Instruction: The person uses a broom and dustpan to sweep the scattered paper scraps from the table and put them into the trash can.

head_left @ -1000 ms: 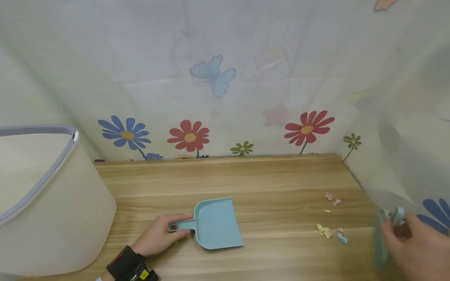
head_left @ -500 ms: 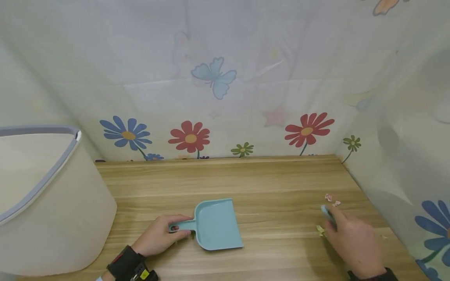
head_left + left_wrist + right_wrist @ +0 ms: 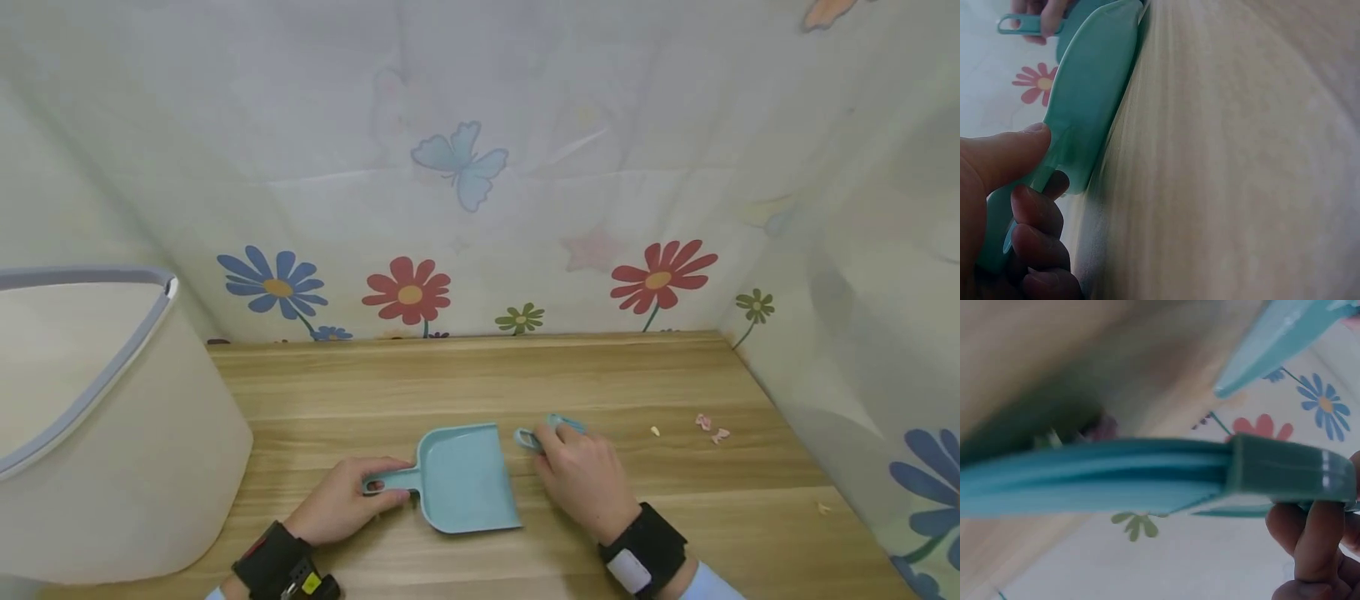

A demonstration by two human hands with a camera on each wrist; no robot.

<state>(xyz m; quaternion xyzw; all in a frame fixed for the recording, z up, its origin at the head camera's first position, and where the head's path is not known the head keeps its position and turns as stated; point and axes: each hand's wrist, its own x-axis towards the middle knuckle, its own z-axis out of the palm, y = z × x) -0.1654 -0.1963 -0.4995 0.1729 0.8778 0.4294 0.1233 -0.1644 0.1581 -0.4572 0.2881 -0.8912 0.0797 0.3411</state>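
Note:
My left hand (image 3: 341, 500) grips the short handle of a light blue dustpan (image 3: 468, 483), which lies on the wooden table with its wide mouth facing right. In the left wrist view, thumb and curled fingers wrap that handle. Just right of the mouth, my right hand (image 3: 588, 479) holds a matching hand brush (image 3: 566, 422), mostly hidden under the hand from above. The right wrist view shows its long blue bristles (image 3: 1097, 478) and blurred paper scraps (image 3: 1102, 428) beside them. Two pink scraps (image 3: 708, 425) and a small yellow scrap (image 3: 655, 431) lie farther right.
A tall white bin (image 3: 127, 442) with a grey-blue rim stands at the left. One pale scrap (image 3: 822, 507) lies near the table's right edge. A flowered curtain (image 3: 465, 208) borders the table at the back and right.
My right hand has swept left with the brush from the table's right edge to the dustpan's mouth. The nearer yellow and blue scraps left their spot. My left hand and the dustpan stayed put.

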